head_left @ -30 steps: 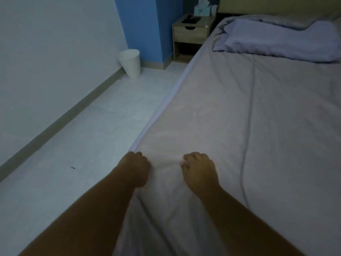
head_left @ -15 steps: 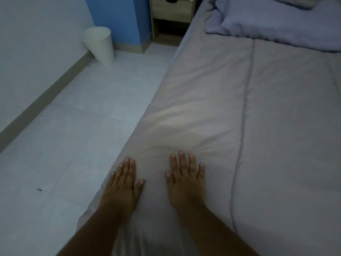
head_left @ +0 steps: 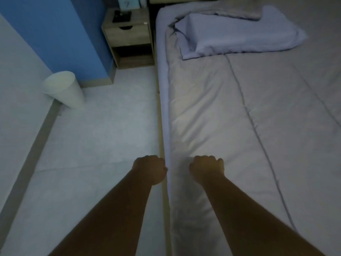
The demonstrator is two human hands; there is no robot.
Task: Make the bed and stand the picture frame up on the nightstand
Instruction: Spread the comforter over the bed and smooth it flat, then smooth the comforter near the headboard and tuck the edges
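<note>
A grey duvet (head_left: 230, 130) lies spread flat over the bed, with a lilac pillow (head_left: 238, 34) crumpled at the head end. My left hand (head_left: 149, 169) is a closed fist pressed against the duvet's left edge at the side of the mattress. My right hand (head_left: 207, 168) is fisted on top of the duvet a little way in from that edge, its fingers curled into the fabric. On the wooden nightstand (head_left: 127, 34) by the head of the bed lies a flat dark object (head_left: 121, 16), probably the picture frame.
A white waste bin (head_left: 63, 89) leans against the left wall where it meets the blue wall (head_left: 55, 34). A pale tissue box (head_left: 127, 2) stands at the back of the nightstand. Light floor tiles (head_left: 103, 135) run between wall and bed.
My hands lay flat with fingers spread half a second ago; both are now closed into fists at the bed's edge. The view has risen and shows the nightstand top again.
</note>
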